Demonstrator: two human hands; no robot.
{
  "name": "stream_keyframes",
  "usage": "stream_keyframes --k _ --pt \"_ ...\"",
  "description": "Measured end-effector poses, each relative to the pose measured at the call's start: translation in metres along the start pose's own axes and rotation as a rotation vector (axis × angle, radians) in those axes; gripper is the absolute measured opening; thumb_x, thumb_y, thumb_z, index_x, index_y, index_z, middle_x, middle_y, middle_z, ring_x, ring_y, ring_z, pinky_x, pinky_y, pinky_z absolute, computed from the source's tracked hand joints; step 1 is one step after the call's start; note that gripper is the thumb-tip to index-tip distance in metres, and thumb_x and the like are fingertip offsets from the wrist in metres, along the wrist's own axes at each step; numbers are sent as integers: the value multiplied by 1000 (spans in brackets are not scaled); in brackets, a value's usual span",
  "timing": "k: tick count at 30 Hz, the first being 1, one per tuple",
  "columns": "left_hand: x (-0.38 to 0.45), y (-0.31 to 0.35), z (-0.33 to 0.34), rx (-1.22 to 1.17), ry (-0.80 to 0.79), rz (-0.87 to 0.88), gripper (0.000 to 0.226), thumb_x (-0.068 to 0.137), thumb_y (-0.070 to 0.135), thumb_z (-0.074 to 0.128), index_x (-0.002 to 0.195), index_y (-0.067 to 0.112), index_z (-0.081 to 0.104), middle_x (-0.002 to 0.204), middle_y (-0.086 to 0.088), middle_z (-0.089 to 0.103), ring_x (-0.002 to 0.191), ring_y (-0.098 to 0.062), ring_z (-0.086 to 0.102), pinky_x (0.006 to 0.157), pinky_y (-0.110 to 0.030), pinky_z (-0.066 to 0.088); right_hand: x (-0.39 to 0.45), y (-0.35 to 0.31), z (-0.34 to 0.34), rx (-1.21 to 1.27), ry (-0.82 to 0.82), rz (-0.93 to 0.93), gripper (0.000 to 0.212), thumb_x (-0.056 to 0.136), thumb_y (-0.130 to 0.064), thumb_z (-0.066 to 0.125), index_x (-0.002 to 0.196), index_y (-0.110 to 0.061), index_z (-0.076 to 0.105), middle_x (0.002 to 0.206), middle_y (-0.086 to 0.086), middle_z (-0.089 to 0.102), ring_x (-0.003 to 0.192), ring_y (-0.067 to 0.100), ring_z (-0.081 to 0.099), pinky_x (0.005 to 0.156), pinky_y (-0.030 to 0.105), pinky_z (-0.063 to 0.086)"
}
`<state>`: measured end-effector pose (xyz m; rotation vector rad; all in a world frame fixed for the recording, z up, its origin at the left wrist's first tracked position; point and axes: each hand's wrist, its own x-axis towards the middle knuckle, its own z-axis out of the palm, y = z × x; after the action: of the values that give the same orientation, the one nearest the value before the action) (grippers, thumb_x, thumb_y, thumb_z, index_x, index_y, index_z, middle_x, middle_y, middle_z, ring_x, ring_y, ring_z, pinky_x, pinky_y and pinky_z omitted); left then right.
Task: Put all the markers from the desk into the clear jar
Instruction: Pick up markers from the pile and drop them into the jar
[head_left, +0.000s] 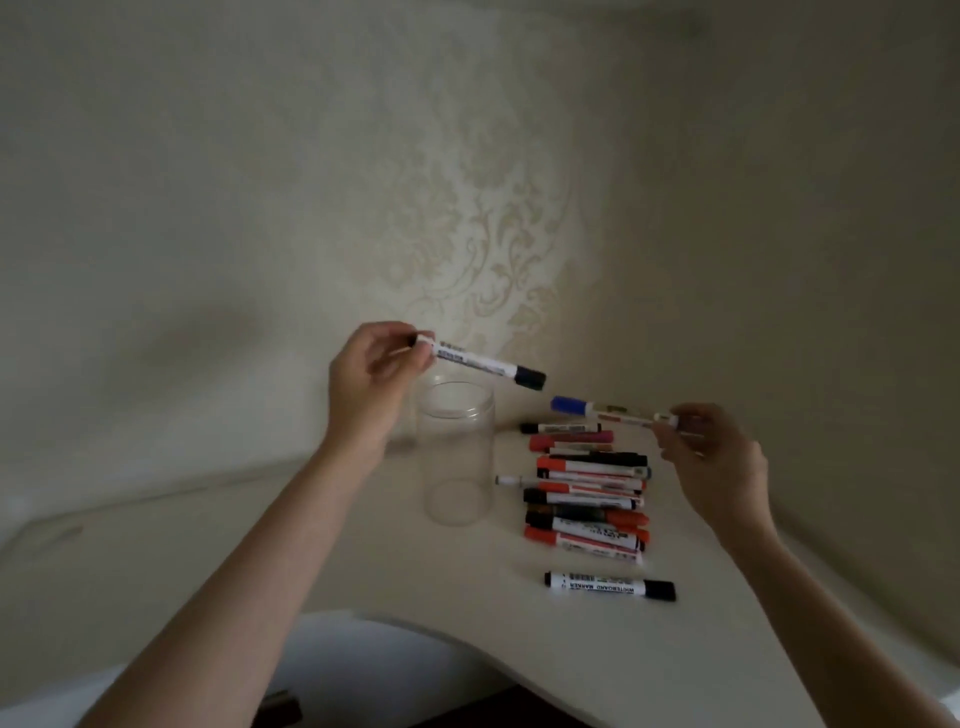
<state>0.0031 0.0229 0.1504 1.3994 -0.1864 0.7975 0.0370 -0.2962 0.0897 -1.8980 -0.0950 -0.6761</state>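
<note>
The left hand (371, 376) is pinching a black-capped marker (480, 362) by its tail end, thumb and fingertips curled round the barrel. That marker is lying nearly level, its long axis slanting down and to the right, so its barrel is crossing just above the mouth of the clear jar (457, 452) while its cap is overhanging the jar's right rim. The right hand (714, 457) is pinching a blue-capped marker (610, 411) by its tail as well, holding it almost horizontal with the cap pointing left toward the jar, stopping short to the right of the rim.

The left hand is the nearer to the jar's mouth, so its marker looks likely to go in first; I judge it will need tipping from level to upright, cap down, before it can drop.

The jar is standing upright and looks empty. To its right a pile of markers (587, 493) is lying on the desk (363, 571), barrels running left to right, and a single black marker (610, 585) is lying apart, nearer the person than the pile.
</note>
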Motion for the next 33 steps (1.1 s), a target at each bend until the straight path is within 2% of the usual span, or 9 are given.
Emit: stream_keyframes --k 4,8,11,15,19,21,23,27,33 --pt "34 5 -21 305 76 71 14 85 -3 74 94 5 67 96 -14 75 84 -16 72 85 -25 56 22 -46 20 85 14 -72 22 76 -38 73 93 -28 64 79 -16 69 67 -12 64 55 1 46" --pt "29 -20 -13 607 -63 56 12 82 0 77 92 5 74 86 -3 74 73 -8 67 69 -3 49 28 -80 58 68 -76 -147 25 81 -35 71 101 -21 67 82 -11 72 68 -2 67 58 3 49" --pt "19 -38 -7 756 -172 28 9 81 7 79 89 11 76 80 4 73 66 -3 65 67 -10 48 23 -95 92 -9 -159 -217 24 82 -30 70 104 -21 67 83 -11 69 70 -7 63 59 0 45" --pt "9 -47 -5 862 -217 -30 10 88 16 74 96 12 79 95 0 78 76 -13 66 73 -19 44 9 -99 132 -141 -285 -268 22 85 -29 66 107 -23 68 89 -7 73 72 3 65 68 21 56" --pt "-18 -38 -2 806 -103 231 7 86 14 75 93 15 73 88 6 73 64 -4 55 64 -9 41 3 -94 151 -249 -385 -271 27 89 -29 61 115 -24 66 104 -2 71 86 14 66 80 35 57" --pt "-43 -41 6 762 -188 274 8 84 14 74 83 19 68 76 13 67 59 1 56 59 -5 41 5 -83 145 -266 -358 -311 30 88 -30 61 117 -25 64 115 -1 65 89 14 63 79 30 55" --pt "-71 -55 12 716 -390 127 15 85 15 74 81 28 66 70 17 63 61 7 59 58 -4 43 8 -65 126 -254 -298 -320 27 87 -29 62 114 -27 64 115 -3 61 83 9 62 70 21 51" --pt "-119 -96 27 807 -824 -135 21 85 31 76 102 21 70 98 7 70 79 8 59 73 -6 48 5 -3 67 -306 -332 -167 20 86 -23 64 106 -24 67 97 -5 71 74 0 63 68 15 52" --pt "-135 -119 57 803 -842 -178 20 84 23 78 103 20 73 104 7 68 88 -2 61 77 -9 43 -30 67 11 -422 -493 3 13 79 -34 72 91 -31 68 88 -9 69 74 -4 61 62 9 43"
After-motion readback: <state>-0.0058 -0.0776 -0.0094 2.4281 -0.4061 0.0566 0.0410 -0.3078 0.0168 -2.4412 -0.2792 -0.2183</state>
